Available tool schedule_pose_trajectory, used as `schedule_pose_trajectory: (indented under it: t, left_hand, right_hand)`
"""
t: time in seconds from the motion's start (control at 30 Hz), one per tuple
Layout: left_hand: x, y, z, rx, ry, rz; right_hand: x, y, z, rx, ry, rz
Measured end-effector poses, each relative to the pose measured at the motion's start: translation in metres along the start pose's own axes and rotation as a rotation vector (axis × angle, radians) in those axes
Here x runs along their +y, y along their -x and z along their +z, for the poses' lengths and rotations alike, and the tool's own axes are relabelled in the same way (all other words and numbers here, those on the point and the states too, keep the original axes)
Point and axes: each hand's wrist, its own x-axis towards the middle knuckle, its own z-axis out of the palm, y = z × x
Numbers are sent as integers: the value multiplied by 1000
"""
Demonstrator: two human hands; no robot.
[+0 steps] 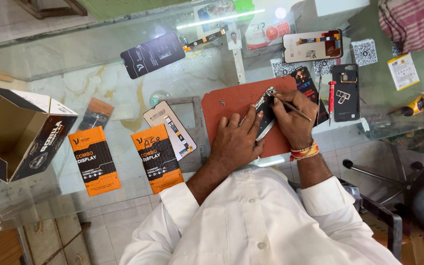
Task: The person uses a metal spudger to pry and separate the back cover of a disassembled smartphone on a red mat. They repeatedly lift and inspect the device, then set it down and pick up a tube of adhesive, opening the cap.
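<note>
Red-brown rubber mat [231, 105] lying flat on the glass worktop [74, 59], carrying a dark phone chassis [266, 110] near its centre. Left hand [236, 140] pressing palm-down on the mat at the 7 o'clock side of the chassis, fingers [251, 120] slightly spread, fingertips touching the chassis edge. Right hand [293, 120] resting at the 4 o'clock side of the chassis, fingers pinching slim metal tweezers [295, 109], tip meeting the chassis top near 12 o'clock. Banded threads [304, 151] circling the right wrist.

Lying at 9 o'clock from the mat: grey perforated tray [197, 127], display panel [169, 128], two orange-and-black display boxes [94, 159] [157, 158]. Standing open at far 9 o'clock: cardboard carton [18, 130]. Lying at 3 o'clock from the mat: red-handled screwdriver [331, 100], just beside a black phone back cover [345, 93]. Lying at 1 o'clock: screen module with flex cable [312, 45]. Lying at 11 o'clock: dark flat package [153, 55]. Resting at far 2 o'clock: striped cloth [410, 22].
</note>
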Motion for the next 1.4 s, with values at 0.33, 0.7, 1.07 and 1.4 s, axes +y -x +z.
schedule_pose_trajectory:
  t: [0.33,0.7,1.07,1.4]
  left_hand:
    - [1,1,0,-22,11,-4]
    - [2,0,-2,-15,27,2]
    - [0,0,0,-23,18,-1]
    - [1,0,0,-11,27,-4]
  right_hand:
    - [4,2,1,1,-57,38]
    - [3,1,0,-7,4,-16]
    - [2,2,-1,-26,-18,-31]
    - [-1,1,-1,-42,-38,-55]
